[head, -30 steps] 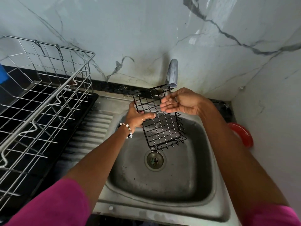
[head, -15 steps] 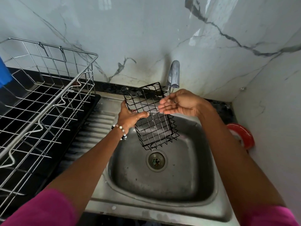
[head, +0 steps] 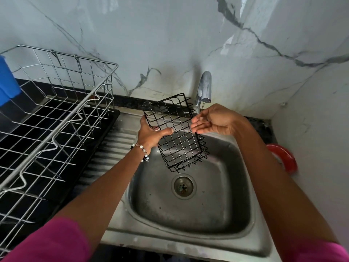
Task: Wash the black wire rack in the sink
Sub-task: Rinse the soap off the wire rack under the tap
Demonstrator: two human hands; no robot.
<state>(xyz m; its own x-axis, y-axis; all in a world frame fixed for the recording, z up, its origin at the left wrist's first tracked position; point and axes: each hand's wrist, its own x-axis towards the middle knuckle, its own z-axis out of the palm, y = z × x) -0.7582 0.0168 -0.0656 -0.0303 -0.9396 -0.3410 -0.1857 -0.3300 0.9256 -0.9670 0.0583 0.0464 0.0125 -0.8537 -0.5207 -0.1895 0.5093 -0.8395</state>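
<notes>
Left hand (head: 151, 135) gripping tilted black wire rack (head: 177, 133), right hand (head: 215, 120) cupped beside

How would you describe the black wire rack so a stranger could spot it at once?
Start at the steel sink in the middle, with the tap at its back. Held above the basin, just left of the tap, is the black wire rack, gripped by the left hand. Unlike the big silver dish rack on the counter to the left, it is small, black and tilted.
</notes>
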